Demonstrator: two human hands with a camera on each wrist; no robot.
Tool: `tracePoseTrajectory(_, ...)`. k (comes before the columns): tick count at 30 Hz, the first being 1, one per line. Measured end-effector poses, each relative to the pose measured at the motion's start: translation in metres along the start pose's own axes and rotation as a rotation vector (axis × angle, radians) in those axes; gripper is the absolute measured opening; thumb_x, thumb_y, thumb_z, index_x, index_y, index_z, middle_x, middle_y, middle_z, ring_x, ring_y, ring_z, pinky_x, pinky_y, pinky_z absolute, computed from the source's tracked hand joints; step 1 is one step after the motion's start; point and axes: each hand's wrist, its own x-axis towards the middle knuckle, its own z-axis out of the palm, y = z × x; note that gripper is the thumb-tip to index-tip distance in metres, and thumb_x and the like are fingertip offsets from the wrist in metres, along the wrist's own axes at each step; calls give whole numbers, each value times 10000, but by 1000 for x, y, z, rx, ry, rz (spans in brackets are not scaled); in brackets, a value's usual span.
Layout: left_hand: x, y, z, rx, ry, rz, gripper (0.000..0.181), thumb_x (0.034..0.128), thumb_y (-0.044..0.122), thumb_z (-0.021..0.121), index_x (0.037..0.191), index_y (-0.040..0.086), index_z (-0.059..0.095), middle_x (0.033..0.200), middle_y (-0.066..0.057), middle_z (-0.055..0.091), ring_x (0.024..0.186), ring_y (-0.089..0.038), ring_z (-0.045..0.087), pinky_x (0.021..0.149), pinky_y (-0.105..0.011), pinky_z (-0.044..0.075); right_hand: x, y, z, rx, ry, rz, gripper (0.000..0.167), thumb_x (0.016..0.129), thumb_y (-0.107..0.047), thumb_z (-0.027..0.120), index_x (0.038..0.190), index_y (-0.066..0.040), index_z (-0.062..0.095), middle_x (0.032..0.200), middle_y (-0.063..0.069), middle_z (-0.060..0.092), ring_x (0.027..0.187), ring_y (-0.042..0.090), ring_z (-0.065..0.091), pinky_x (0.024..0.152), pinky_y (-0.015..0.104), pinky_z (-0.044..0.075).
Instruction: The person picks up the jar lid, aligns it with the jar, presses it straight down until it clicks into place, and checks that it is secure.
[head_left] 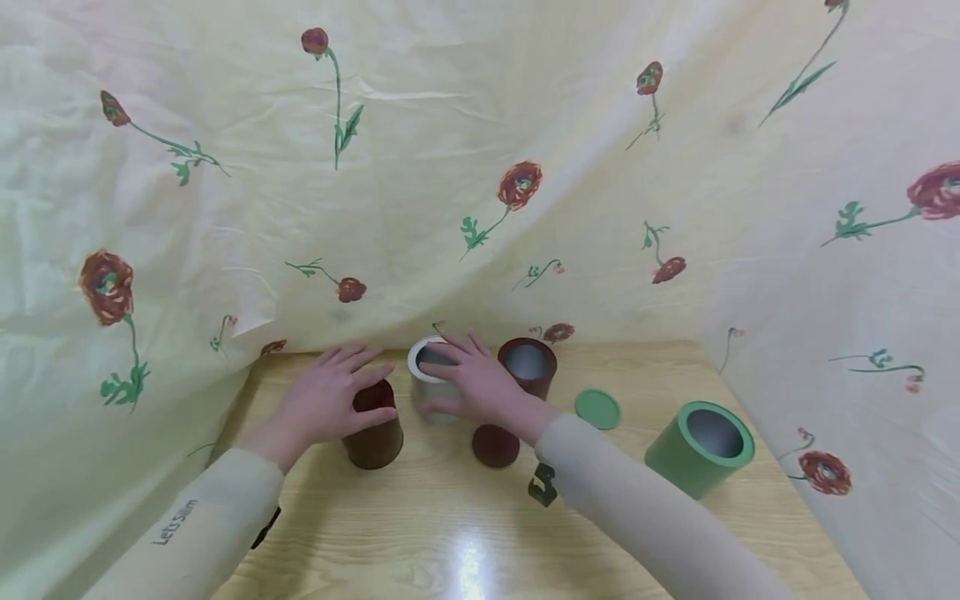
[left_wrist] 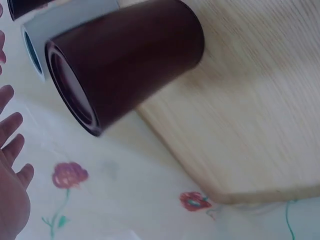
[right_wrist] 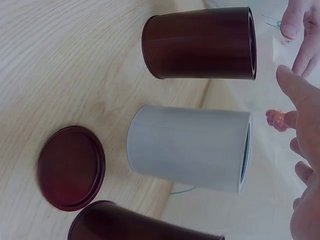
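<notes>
My left hand [head_left: 326, 404] hovers with spread fingers over a dark brown canister [head_left: 375, 443], partly hiding its top. In the left wrist view that canister [left_wrist: 125, 60] stands apart from the fingers, its top brown and recessed inside the rim. My right hand [head_left: 483, 385] reaches over an uncovered white canister [head_left: 437, 390]. The right wrist view shows the fingers [right_wrist: 302, 100] beyond the white canister's rim [right_wrist: 246, 150], with a gap between. Neither hand holds anything. Right of the white canister stands a second brown canister [head_left: 538, 387], uncovered, grey inside.
A round brown lid [head_left: 495, 447] lies in front of the second brown canister. Further right are a flat green lid [head_left: 597, 409] and an uncovered green canister [head_left: 686, 462]. Flower-printed cloth [head_left: 420, 192] hangs behind the wooden table [head_left: 390, 533] and along its sides.
</notes>
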Motion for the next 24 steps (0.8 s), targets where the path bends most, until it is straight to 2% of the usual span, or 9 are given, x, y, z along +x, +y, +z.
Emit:
tracePoseTrajectory(9,11,29,3,0,9,31,747,932,659,717,1474,147,671,1594,-169,540,1525,-399,434,1282,-581,295,-35,14,-4,22,73,27,637,934,-507,807,1460,-169,685,1634,121,502,1584,374,337,1307,638,158)
tracePoseTrajectory(14,16,45,9,8,2,38,727,943,646,707,1467,143,675,1594,-176,537,1522,-403,439,1283,-561,302,-52,22,-2,37,127,14,629,916,-483,833,1423,-131,709,1608,154,526,1560,408,370,1283,679,192)
tracePoseTrajectory(20,21,65,15,-46,-25,-1,732,956,653,693,1501,167,648,1616,-158,516,1550,-388,400,1300,-542,271,-75,27,-4,71,143,41,650,917,-499,828,1432,-122,703,1602,162,530,1569,397,358,1285,682,175)
tracePoseTrajectory(24,22,76,21,-79,-32,-32,741,956,674,677,1495,166,653,1619,-150,516,1550,-373,405,1304,-529,268,-89,30,-2,57,140,59,639,929,-507,811,1430,-125,704,1609,147,525,1571,408,350,1288,674,177)
